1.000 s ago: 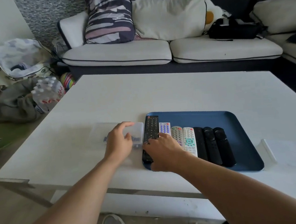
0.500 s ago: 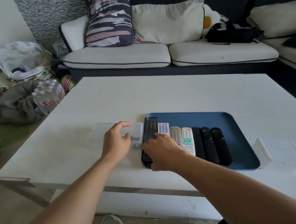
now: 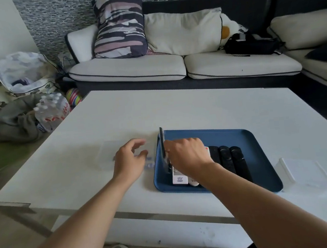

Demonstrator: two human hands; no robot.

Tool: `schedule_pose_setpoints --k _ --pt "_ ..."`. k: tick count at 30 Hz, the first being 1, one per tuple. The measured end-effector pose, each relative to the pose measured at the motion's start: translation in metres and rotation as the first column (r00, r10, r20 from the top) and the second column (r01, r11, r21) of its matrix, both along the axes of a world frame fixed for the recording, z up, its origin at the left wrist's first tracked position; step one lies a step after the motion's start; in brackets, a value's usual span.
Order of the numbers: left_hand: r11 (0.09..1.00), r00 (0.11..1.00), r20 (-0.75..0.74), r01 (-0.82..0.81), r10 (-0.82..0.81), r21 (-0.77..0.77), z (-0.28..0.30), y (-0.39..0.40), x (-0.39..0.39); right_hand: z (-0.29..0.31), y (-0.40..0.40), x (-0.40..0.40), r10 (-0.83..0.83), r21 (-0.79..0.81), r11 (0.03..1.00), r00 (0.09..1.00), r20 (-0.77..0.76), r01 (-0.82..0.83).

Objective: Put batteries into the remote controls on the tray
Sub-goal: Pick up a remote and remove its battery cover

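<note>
Your right hand [image 3: 187, 155] is over the left end of the blue tray [image 3: 263, 176], and its grip is closed on the long black remote [image 3: 163, 150]: fingers curled around its lower part, thumb side toward you. That remote stands on its long edge, turned so you see only its thin side, with its far end rising above the tray's back-left corner and its near end down inside the tray. Just right of it, under your wrist, lie a white remote [image 3: 180, 179] with a printed label at its near end and a second pale remote [image 3: 193, 183]; your hand hides most of both. Further right three black remotes [image 3: 228, 159] lie flat side by side, their long sides touching or nearly so.

Your left hand [image 3: 129, 161] is over the clear plastic box [image 3: 149, 164] that sits on the bench [image 3: 177, 110] just left of the tray. Its grip is apart, fingers loosely bent and spread, thumb and forefinger separated. Whether the fingertips touch the box or anything in it cannot be told; small bluish shapes show through the plastic beneath the hand, too blurred to identify as batteries.

A second clear container [image 3: 305, 172] rests on the bench just beyond the tray's right edge.
</note>
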State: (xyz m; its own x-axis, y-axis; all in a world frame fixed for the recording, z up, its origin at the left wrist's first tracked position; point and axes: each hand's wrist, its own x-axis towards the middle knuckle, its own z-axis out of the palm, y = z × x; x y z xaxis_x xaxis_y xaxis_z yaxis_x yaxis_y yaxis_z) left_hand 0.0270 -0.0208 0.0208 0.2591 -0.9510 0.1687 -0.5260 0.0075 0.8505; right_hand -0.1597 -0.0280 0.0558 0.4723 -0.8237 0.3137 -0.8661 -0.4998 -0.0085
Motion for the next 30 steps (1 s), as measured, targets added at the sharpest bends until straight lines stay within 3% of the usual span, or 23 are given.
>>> schedule_pose_setpoints --k 3,9,12,16,21,24,27,30 --pt "0.997 0.999 -0.005 0.053 -0.052 0.064 -0.002 0.002 -0.013 -0.008 0.001 -0.002 0.005 0.027 1.000 1.000 0.019 -0.006" --pt "0.998 0.999 -0.013 0.048 -0.047 0.052 -0.002 0.000 -0.024 -0.024 -0.009 -0.007 -0.074 0.025 0.997 0.985 0.154 0.071" --pt "0.986 0.978 -0.206 0.064 -0.031 0.153 0.002 0.000 -0.033 -0.021 -0.016 -0.011 -0.117 0.095 0.991 0.953 0.280 0.094" --pt "0.911 0.860 -0.510 0.196 0.018 0.362 0.011 0.002 -0.051 -0.017 -0.015 -0.012 -0.164 0.203 0.975 0.895 0.414 0.085" --pt "0.873 0.618 -0.765 0.257 0.180 0.413 0.023 0.002 -0.066 -0.012 -0.003 -0.008 -0.112 0.221 0.975 0.882 0.457 0.010" --pt "0.904 0.536 -0.830 0.263 0.153 0.337 0.023 0.001 -0.066 -0.009 0.006 -0.004 -0.062 0.202 0.978 0.873 0.484 -0.043" --pt "0.941 0.476 -0.878 0.268 0.056 0.205 0.029 0.001 -0.061 -0.002 0.010 -0.006 -0.018 0.167 0.980 0.784 0.621 -0.110" --pt "0.957 0.454 -0.891 0.257 0.002 0.133 0.032 -0.001 -0.059 0.002 0.008 -0.012 -0.022 0.101 0.993 0.763 0.646 -0.057"
